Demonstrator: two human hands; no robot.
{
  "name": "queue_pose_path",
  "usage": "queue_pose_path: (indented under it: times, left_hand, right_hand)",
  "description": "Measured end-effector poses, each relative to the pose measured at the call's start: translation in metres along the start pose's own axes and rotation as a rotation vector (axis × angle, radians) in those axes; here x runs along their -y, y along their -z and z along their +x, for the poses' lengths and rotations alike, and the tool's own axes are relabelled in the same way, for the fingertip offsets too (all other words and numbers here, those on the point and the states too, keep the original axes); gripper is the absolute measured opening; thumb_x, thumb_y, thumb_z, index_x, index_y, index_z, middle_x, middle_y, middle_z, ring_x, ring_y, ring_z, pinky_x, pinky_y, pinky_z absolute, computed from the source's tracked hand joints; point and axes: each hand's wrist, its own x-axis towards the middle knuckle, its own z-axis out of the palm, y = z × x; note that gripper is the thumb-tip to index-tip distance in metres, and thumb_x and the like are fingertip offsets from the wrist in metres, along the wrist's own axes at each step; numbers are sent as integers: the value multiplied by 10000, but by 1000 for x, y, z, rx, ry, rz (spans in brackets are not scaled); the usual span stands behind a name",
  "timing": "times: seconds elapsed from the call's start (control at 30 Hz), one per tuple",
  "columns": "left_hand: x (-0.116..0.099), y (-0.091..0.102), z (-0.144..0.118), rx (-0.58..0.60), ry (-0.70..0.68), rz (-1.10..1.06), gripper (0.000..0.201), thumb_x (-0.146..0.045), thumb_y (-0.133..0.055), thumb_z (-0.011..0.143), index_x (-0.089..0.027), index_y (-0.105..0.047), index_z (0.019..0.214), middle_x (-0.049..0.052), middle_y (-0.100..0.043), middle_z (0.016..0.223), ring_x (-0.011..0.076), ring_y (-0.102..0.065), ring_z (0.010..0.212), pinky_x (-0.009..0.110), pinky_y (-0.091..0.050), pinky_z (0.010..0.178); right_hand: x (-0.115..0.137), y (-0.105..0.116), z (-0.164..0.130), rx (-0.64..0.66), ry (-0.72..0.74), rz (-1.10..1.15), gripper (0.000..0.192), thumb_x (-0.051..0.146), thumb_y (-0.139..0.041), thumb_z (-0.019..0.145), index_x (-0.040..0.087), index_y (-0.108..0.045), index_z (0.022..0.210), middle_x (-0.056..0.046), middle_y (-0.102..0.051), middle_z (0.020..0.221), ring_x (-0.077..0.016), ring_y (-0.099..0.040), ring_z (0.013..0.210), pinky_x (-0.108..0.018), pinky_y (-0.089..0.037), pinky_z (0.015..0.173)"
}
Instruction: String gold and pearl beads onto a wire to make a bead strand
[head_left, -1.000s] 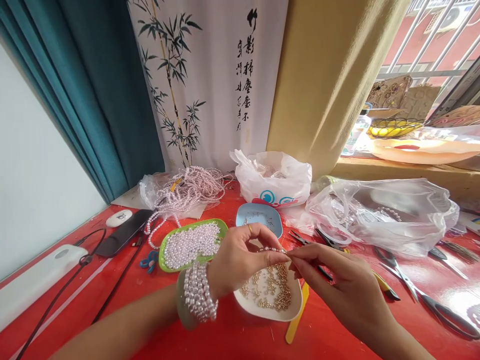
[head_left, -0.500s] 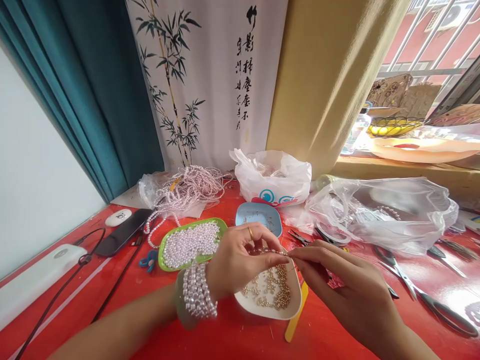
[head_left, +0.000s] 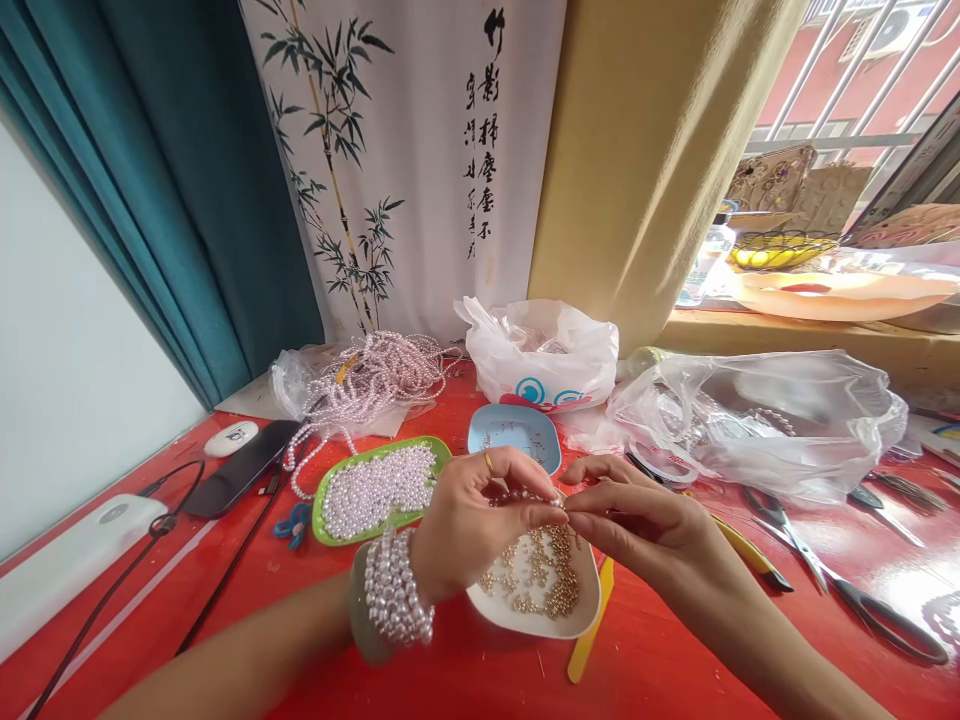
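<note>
Pearl beads on a short strand [head_left: 525, 496] sit pinched between the fingers of your left hand [head_left: 469, 520] and right hand [head_left: 645, 520], fingertips pressed together just above the white dish of gold beads [head_left: 536, 590], with the green tray of pearls [head_left: 375, 490] beside it on the red worktop [head_left: 262, 600].

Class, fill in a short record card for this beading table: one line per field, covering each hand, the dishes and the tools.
left hand: left hand pinches a short pearl strand over the white dish; pearl bracelets on the wrist
right hand: right hand meets the strand's end with its fingertips
white dish: white dish holds small gold beads
green tray: green tray full of loose pearls
blue dish: blue dish behind the hands
tools: scissors and yellow-handled pliers to the right
surface: red table
</note>
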Motion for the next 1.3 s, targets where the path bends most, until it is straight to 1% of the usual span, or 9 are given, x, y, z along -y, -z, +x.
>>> queue_pose_path:
  times: [0.13,0.2,0.33,0.43,0.53,0.63,0.77,0.93,1.3]
  left_hand:
    - [0,1,0,2,-11,26,124,-174,-680,615,-145,-560,620,15,-582,660,115,-548,636,244,-440,581]
    - [1,2,0,-3,-27,50,126,-177,-681,616,-147,-558,619,15,-579,668,119,-549,647,245,-441,582]
    - [3,2,1,-5,-55,86,145,-204,-685,614,-148,-551,607,17,-583,661,115,-546,638,238,-438,575]
    - [3,2,2,9,-37,149,142,-238,-677,623,-148,-566,624,25,-596,661,122,-550,640,240,-439,577]
    - [3,3,3,3,14,264,132,-260,-658,642,-148,-590,664,32,-609,668,131,-552,657,238,-435,578]
    - [4,5,4,-17,33,338,136,-269,-640,659,-145,-605,702,36,-616,691,119,-534,632,232,-425,567]
    - [4,6,4,-33,53,351,157,-289,-627,670,-140,-609,714,27,-605,674,93,-487,552,221,-406,523]
    - [5,6,3,-22,7,381,133,-270,-622,679,-143,-615,716,38,-607,713,113,-530,628,221,-415,546]
    - [6,5,2,-19,-185,416,60,-194,-620,681,-143,-627,712,39,-621,702,102,-529,592,215,-419,520]
  right_hand:
    - [3,0,0,188,-203,184,286,364,-456,814,157,-640,743,-18,-567,555,-109,-535,511,-197,-435,453]
    - [4,0,-1,261,-241,260,358,375,-388,848,142,-609,690,-3,-525,513,-86,-480,451,-194,-408,437]
    - [3,-1,-2,236,-232,252,402,385,-361,857,153,-517,568,18,-443,488,-81,-438,442,-189,-379,417]
    - [4,-2,-2,172,-154,83,297,375,-406,836,164,-579,717,8,-488,528,-123,-524,541,-211,-438,481]
    - [4,-2,-3,18,-11,-235,235,329,-462,810,174,-564,955,4,-535,598,-131,-534,557,-220,-446,485]
    - [2,-1,-4,-102,148,-543,203,274,-467,811,179,-559,966,-2,-567,629,-115,-518,499,-219,-432,455]
    - [1,0,-5,-169,378,-783,202,229,-416,840,172,-571,957,-63,-618,786,-144,-591,627,-243,-461,536]
    - [1,0,-7,-188,544,-891,250,185,-338,874,153,-571,960,-92,-631,782,-173,-612,680,-260,-474,541]
    - [-7,0,-8,-206,579,-856,235,145,-374,858,136,-572,984,-84,-657,801,-152,-624,693,-240,-494,571]
